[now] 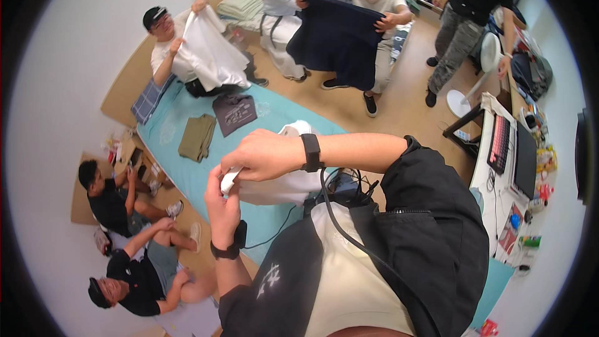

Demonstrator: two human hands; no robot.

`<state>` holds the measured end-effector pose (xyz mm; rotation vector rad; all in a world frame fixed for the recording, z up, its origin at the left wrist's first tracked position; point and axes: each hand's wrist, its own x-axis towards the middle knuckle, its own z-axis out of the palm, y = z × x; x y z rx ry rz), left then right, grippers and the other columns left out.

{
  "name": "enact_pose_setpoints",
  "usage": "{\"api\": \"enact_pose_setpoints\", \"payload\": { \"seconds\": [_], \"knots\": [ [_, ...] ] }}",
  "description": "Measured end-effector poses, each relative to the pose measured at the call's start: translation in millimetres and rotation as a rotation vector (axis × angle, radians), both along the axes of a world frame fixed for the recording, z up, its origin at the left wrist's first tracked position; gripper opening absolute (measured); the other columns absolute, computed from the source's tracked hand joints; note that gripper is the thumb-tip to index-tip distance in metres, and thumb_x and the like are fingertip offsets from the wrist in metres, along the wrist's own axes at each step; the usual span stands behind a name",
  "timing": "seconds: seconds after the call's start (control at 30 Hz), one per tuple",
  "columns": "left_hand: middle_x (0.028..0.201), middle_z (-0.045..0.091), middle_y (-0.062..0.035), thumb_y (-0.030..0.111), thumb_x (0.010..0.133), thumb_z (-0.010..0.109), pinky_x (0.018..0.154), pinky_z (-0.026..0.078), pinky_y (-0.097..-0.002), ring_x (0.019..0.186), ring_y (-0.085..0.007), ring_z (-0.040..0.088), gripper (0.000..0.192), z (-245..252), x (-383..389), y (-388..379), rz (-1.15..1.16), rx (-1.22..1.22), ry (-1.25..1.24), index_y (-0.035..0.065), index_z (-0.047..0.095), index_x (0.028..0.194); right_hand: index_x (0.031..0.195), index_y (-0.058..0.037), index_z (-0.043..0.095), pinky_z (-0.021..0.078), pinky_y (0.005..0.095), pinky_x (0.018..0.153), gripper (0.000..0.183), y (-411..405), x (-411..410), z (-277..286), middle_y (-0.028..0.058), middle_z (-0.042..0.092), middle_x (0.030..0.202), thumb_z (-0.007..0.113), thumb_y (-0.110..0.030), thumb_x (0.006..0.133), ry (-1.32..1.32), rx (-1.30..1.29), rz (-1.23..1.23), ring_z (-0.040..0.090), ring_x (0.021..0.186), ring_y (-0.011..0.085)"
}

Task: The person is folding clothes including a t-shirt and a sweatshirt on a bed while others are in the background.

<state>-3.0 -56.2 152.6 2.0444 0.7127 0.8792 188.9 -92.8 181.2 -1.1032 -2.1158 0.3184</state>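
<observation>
White cloth [281,189], seemingly a garment, hangs beside the teal-covered bed [276,103], partly hidden behind my right hand and forearm. My right hand [264,154] pinches a bunched edge of it. Close by, the raised fingers of my left hand [223,194] grip the same edge, just left of and below the right hand. On the bed beyond lie a folded olive garment [197,137] and a dark grey printed shirt [235,113]. Both my wrists wear black straps, and a black cable runs from the right one.
Across the bed a person [164,51] holds up white cloth [210,51]. Farther back, people stretch out a navy cloth [339,40]. Two people sit at the left. A desk [486,187] with a pink keyboard [499,145] stands right, near a white pedestal fan [461,103].
</observation>
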Motion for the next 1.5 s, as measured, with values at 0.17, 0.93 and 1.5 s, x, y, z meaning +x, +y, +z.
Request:
{"api": "enact_pose_setpoints", "payload": {
  "seconds": [0.17, 0.93, 1.5],
  "knots": [
    [0.096, 0.055, -0.0020, 0.001, 0.094, 0.043, 0.077, 0.041, -0.0223, 0.086, -0.0103, 0.052, 0.016, -15.3, -12.0, 7.3, -0.036, -0.079, -0.028, -0.0025, 0.055, 0.105, 0.090, -0.0095, 0.060, 0.0432, 0.0441, 0.058, 0.025, -13.7, 16.4, -24.5, 0.0110, 0.060, 0.068, 0.065, -0.033, 0.084, 0.087, -0.180, -0.055, 0.058, 0.067, 0.0336],
    [0.084, 0.060, -0.0119, -0.006, 0.086, 0.042, 0.072, 0.047, -0.0280, 0.075, -0.0193, 0.056, 0.023, -51.4, -38.1, 50.4, -0.019, 0.282, 0.251, -0.0009, 0.058, 0.103, 0.085, -0.0122, 0.067, 0.0458, 0.0474, 0.064, 0.018, -104.1, 85.6, -93.5, 0.0135, 0.064, 0.077, 0.057, -0.015, 0.070, 0.031, -0.251, -0.656, 0.060, 0.079, 0.0366],
    [0.084, 0.057, -0.0078, 0.000, 0.093, 0.044, 0.074, 0.044, -0.0259, 0.079, -0.0143, 0.051, 0.015, -81.8, -46.6, 62.9, -0.108, 0.120, 0.221, -0.0026, 0.055, 0.103, 0.098, -0.0067, 0.064, 0.0497, 0.0407, 0.072, 0.027, -78.1, 95.9, -93.4, 0.0131, 0.068, 0.086, 0.056, -0.011, 0.074, 0.288, -0.351, -0.715, 0.065, 0.083, 0.0304]
  ]
}}
